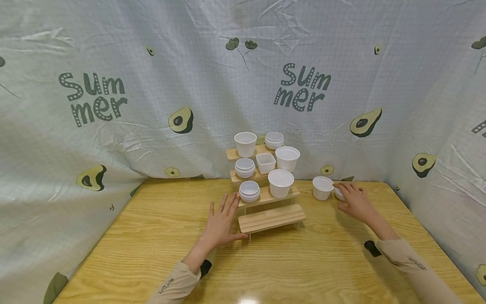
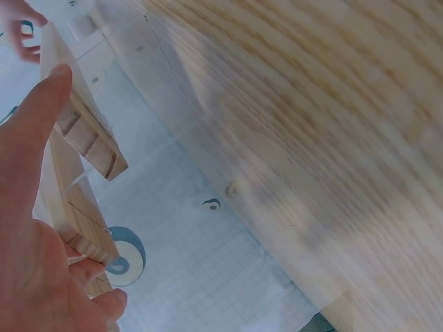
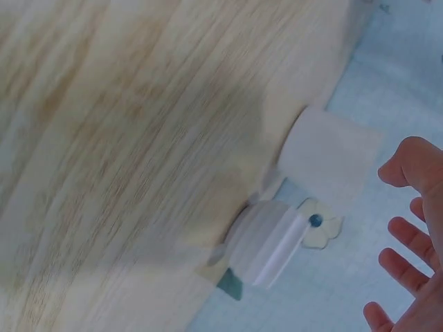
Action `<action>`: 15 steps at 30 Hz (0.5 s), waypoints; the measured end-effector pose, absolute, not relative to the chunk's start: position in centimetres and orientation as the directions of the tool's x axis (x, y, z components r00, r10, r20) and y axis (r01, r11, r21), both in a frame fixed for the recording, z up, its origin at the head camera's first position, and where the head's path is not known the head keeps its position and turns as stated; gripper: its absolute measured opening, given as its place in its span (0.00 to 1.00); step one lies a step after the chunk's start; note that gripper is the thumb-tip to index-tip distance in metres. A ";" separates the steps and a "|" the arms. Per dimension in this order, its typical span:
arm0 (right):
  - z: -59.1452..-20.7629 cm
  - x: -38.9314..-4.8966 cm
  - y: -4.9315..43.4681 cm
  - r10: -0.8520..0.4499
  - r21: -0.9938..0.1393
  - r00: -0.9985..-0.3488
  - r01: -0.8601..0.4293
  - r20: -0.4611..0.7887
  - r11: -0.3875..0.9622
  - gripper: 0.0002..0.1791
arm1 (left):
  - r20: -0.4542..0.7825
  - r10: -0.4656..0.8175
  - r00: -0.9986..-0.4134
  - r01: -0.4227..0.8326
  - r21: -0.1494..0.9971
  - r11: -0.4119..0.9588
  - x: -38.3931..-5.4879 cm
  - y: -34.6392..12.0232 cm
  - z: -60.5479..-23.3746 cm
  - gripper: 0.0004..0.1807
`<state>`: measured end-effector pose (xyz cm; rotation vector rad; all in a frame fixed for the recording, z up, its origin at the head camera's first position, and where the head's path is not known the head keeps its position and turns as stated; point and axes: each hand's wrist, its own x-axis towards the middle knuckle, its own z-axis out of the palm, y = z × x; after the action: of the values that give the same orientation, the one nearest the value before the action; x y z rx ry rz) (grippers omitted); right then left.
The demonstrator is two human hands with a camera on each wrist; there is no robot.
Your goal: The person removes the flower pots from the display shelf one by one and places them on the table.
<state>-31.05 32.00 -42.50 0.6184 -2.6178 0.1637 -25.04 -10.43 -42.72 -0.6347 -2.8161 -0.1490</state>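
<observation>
A tiered wooden stand (image 1: 271, 218) on clear supports holds several white pots. My left hand (image 1: 220, 228) lies spread at its left end; in the left wrist view the thumb (image 2: 52, 90) touches the end of the lowest board (image 2: 97, 149), with other fingers beside the board above. To the right of the stand, a tapered white pot (image 1: 322, 188) and a ridged round white pot (image 1: 339, 194) stand on the table. Over the ridged pot, partly hiding it, is my right hand (image 1: 357, 204). In the right wrist view its fingers are loosely bent and apart from the ridged pot (image 3: 266, 242).
On the stand are tapered pots such as the top one (image 1: 245, 144), ridged round pots such as the third-step one (image 1: 249, 191), and a square pot (image 1: 265, 164). A printed curtain (image 1: 212, 84) hangs behind the wooden table (image 1: 159, 236) and along its sides.
</observation>
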 end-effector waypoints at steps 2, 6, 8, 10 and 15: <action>-42.4 -30.7 31.7 -0.417 0.007 -0.786 -0.465 0.457 0.885 0.32 | 0.267 0.409 -0.872 0.435 0.043 0.899 -25.1 -10.4 -42.7 0.62; -42.3 -30.2 30.9 -0.444 0.027 -0.756 -0.493 0.481 0.870 0.32 | 0.269 0.411 -0.871 0.437 0.043 0.898 -25.1 -10.5 -42.8 0.62; -42.2 -30.0 30.5 -0.453 0.036 -0.744 -0.503 0.491 0.864 0.32 | 0.267 0.411 -0.872 0.438 0.049 0.898 -25.1 -10.5 -42.7 0.62; -42.1 -29.8 30.1 -0.462 0.038 -0.734 -0.514 0.497 0.857 0.33 | 0.263 0.409 -0.874 0.438 0.060 0.897 -25.1 -10.4 -42.7 0.62; -41.8 -29.3 28.9 -0.480 0.051 -0.709 -0.534 0.516 0.844 0.34 | 0.260 0.408 -0.875 0.440 0.077 0.895 -25.1 -10.4 -42.7 0.62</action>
<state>-29.27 28.87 -41.75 0.7424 -2.4951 0.1373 -25.08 -10.44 -42.72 -0.6409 -2.8234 -0.1952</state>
